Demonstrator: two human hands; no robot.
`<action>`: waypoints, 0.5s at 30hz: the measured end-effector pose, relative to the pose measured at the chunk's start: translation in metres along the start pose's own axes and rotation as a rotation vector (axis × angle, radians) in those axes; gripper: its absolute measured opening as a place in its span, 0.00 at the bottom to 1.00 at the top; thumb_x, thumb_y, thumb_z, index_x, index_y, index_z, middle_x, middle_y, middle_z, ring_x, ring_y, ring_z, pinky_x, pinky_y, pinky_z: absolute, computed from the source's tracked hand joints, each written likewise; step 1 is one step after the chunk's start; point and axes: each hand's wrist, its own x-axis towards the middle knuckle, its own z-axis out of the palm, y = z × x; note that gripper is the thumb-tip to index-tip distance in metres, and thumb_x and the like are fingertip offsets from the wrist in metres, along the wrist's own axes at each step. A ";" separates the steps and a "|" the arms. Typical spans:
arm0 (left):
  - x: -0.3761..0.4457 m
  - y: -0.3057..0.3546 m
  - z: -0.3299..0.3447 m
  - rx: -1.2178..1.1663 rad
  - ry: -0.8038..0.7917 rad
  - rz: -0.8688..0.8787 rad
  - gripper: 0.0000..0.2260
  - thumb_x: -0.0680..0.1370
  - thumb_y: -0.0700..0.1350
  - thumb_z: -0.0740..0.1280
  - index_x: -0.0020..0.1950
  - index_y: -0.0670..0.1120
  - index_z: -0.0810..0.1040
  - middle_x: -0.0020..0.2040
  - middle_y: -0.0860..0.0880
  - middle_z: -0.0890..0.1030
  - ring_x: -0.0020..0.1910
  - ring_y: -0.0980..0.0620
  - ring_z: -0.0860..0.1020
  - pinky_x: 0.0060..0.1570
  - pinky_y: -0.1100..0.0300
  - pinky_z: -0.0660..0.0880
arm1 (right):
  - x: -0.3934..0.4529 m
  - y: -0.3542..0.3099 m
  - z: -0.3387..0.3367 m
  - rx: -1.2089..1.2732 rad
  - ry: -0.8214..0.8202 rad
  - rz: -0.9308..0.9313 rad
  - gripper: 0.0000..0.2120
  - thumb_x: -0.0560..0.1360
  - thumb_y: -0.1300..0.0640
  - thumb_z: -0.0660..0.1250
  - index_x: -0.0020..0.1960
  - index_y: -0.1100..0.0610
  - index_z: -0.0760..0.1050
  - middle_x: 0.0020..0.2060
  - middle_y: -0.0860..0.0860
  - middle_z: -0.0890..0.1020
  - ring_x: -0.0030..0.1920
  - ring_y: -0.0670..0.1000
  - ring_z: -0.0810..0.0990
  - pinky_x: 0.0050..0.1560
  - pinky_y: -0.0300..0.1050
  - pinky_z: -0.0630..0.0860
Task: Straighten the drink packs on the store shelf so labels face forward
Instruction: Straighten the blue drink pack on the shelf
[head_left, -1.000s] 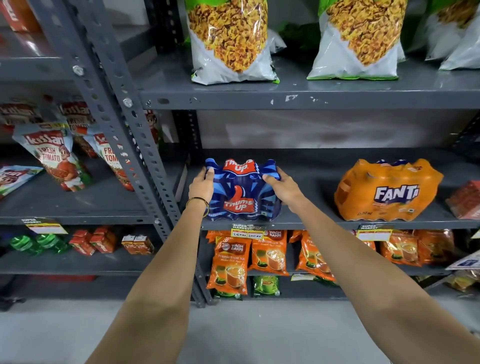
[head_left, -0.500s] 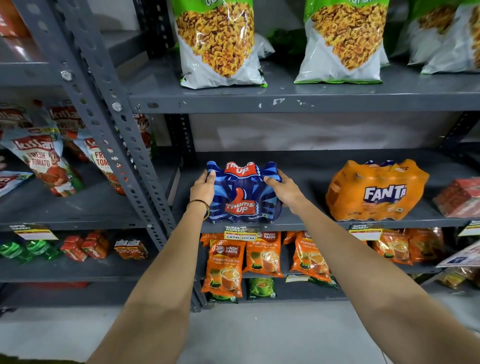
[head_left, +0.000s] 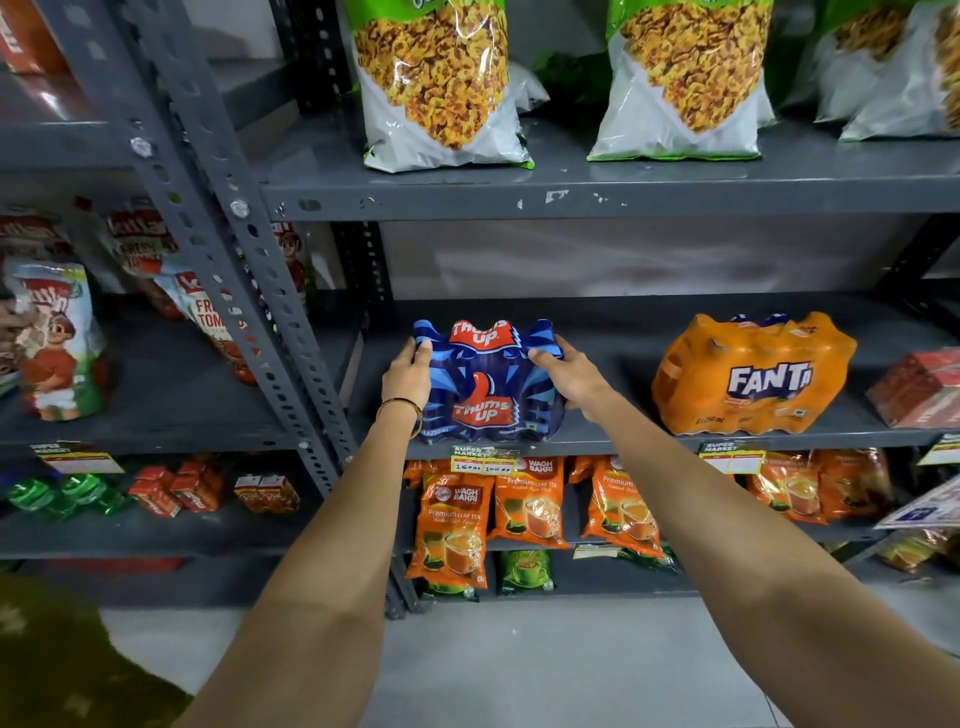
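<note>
Head view, shelf: grey metal shelf, middle tier, and both arms are reaching in to it.
Thums Up pack: blue shrink-wrapped drink pack sits at the shelf's front edge, left part of the bay, red "Thums Up" logo on its front panel and again on the wavy top (label squarely toward the camera).
Pack wrap: glossy, creased, printed with lighter blue shards; small white print along the bottom edge, too small to read fully.
Left hand: left hand clasped on the pack's left side, fingers curled over the upper corner, a thin bangle at the wrist.
Right hand: right hand pressed on the right side, thumb on the front upper corner, fingers wrapped around behind.
Fanta pack: orange Fanta pack on the same shelf, well apart to the right, white lettering facing out, body slightly tilted.
Price tag: yellow tag clipped to the shelf lip just under the blue pack.
Below: orange tea pouches hang on the tier underneath.
</note>
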 end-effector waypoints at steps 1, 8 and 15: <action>0.000 0.000 0.000 0.004 -0.002 0.004 0.23 0.81 0.55 0.54 0.75 0.50 0.63 0.70 0.42 0.72 0.65 0.41 0.73 0.62 0.48 0.72 | 0.000 0.000 0.000 0.002 0.003 -0.004 0.23 0.79 0.47 0.61 0.72 0.48 0.64 0.63 0.56 0.78 0.60 0.58 0.79 0.59 0.53 0.74; 0.000 0.001 -0.002 0.057 -0.030 0.020 0.24 0.81 0.57 0.53 0.75 0.50 0.61 0.70 0.41 0.71 0.66 0.40 0.73 0.65 0.45 0.71 | -0.001 -0.001 0.003 0.006 0.003 0.000 0.23 0.78 0.44 0.60 0.70 0.50 0.64 0.64 0.56 0.78 0.61 0.59 0.78 0.59 0.53 0.74; -0.012 -0.005 -0.002 0.455 0.123 0.106 0.28 0.80 0.59 0.51 0.76 0.45 0.58 0.73 0.40 0.67 0.70 0.39 0.68 0.66 0.44 0.68 | -0.006 0.008 0.002 -0.052 0.104 -0.033 0.38 0.74 0.36 0.61 0.75 0.58 0.57 0.69 0.58 0.73 0.65 0.60 0.76 0.63 0.55 0.76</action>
